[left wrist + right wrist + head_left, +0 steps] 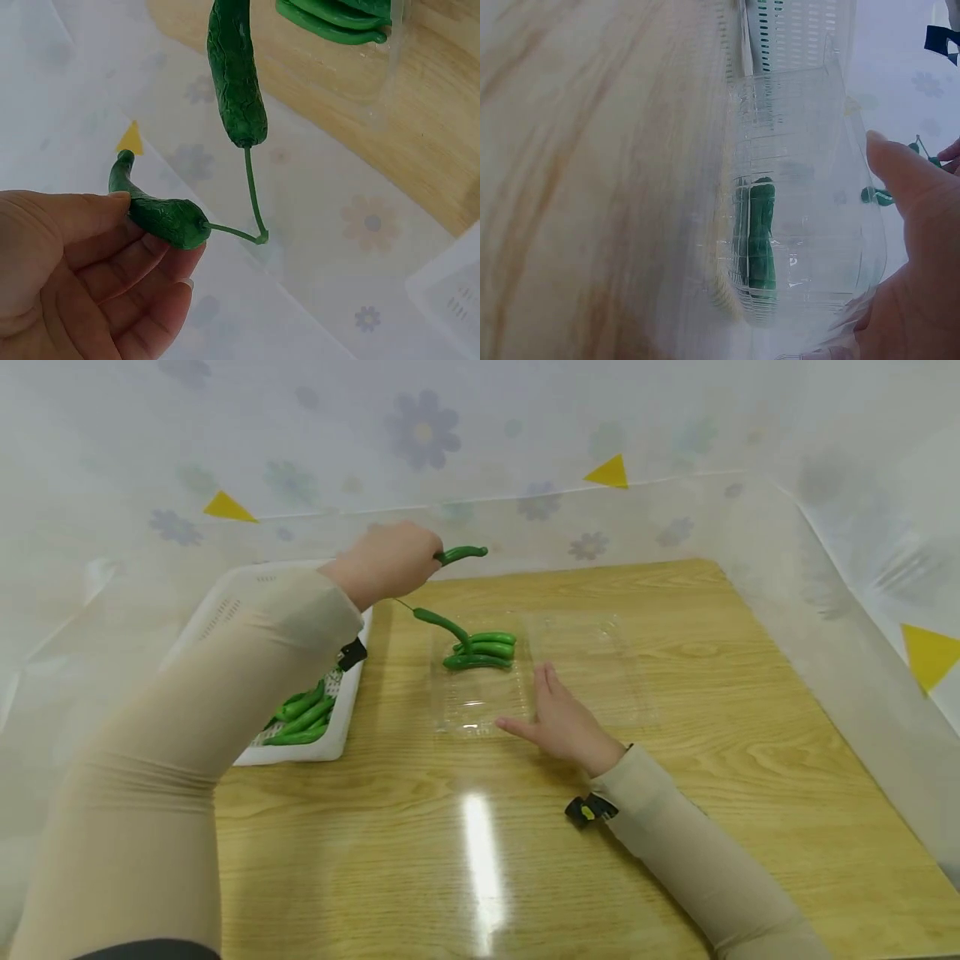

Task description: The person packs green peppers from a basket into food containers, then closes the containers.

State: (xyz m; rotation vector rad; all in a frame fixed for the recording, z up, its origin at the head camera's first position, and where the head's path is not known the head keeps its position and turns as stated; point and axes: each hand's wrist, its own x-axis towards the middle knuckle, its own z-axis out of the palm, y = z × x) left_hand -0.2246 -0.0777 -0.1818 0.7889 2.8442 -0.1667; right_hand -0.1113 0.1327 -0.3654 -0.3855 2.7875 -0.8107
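Observation:
My left hand (393,560) pinches a green chili pepper (161,217) between thumb and fingers, raised above the table. A thin stem joins it to a second chili pepper (442,622), which hangs over the clear plastic clamshell box (487,710). In the box's left half, several green chili peppers (491,649) lie side by side. My right hand (566,718) rests at the front middle of the box, fingers extended and thumb spread to the left. In the right wrist view, the thumb (907,172) lies along the box's clear wall.
A white perforated basket (347,718) with several green chili peppers (303,718) stands at the left, partly hidden behind my left arm. The clamshell's other half (592,668) lies flat on the wooden table (675,827). Flowered sheeting (510,410) with yellow triangles rises behind.

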